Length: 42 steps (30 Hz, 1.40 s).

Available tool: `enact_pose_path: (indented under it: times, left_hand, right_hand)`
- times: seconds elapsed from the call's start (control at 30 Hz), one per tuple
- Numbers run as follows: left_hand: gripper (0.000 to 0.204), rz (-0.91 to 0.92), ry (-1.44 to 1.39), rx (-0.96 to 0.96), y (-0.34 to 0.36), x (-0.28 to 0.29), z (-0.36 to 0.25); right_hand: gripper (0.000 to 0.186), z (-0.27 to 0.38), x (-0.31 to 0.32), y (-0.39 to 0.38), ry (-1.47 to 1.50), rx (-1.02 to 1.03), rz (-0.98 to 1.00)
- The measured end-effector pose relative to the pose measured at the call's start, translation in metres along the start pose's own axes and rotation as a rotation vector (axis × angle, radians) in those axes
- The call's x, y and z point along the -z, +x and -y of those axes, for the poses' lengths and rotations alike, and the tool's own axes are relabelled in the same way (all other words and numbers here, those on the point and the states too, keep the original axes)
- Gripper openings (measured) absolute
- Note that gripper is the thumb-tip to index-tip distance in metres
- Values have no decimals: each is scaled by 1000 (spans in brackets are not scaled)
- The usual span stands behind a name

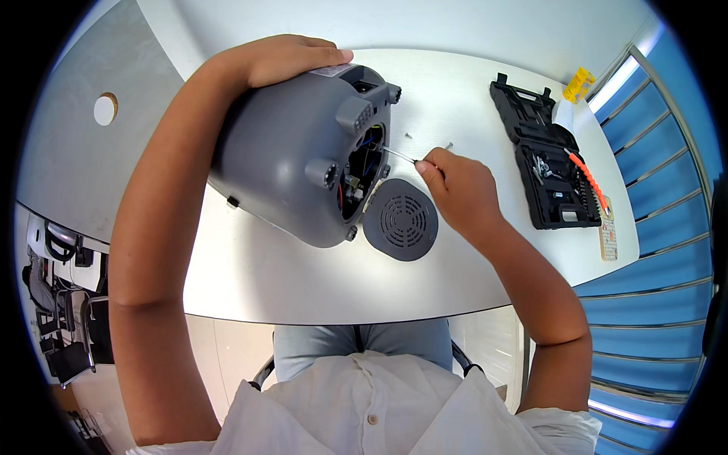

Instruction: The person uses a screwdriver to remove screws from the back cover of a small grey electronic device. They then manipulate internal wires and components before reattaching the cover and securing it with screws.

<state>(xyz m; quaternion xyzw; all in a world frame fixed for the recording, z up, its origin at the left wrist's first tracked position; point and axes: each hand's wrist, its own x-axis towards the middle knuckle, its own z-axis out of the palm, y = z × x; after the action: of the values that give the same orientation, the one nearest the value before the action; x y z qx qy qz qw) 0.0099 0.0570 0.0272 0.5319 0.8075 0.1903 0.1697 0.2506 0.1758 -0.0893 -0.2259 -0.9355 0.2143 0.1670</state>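
Observation:
A grey plastic appliance lies on its side on the white table, its feet and open base facing right, with wires and parts visible inside. My left hand grips its top edge, fingers wrapped over it. My right hand is closed around a screwdriver, whose thin shaft points left into the opening. Below that opening, beside the appliance, a round-cornered grey vented cover lies flat. Small screws lie on the table near my right hand.
An open black tool case sits at the right, with an orange flexible shaft, a yellow item and a long pale object. A metal railing borders the right; a grey surface and office chairs are at left.

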Motion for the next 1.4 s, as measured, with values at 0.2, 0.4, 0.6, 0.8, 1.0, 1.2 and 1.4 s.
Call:
enact_pose_path:
  times: [0.2,0.4,0.6,0.8,1.0,1.2,1.4]
  left_hand:
    - [49,18,-51,16,3,0,6]
    - [49,26,-40,15,1,1,5]
    - [49,47,-19,-12,2,1,6]
    - [49,21,9,-33,0,-1,3]
    - [50,48,1,-7,-1,0,0]
    - [54,55,-5,-27,1,2,2]
    - [58,112,-16,-21,10,3,0]
  right_hand:
    - [18,-11,-32,-9,-116,303,-319]
    - [23,-20,-30,-2,-440,448,-529]
    - [24,-17,-29,-1,-462,465,-483]
    - [29,-3,-14,0,-333,172,-136]
    - [36,-5,3,8,225,-81,226]
    - [31,-8,8,10,543,-241,395]
    - [27,-57,-20,-30,626,-399,174]
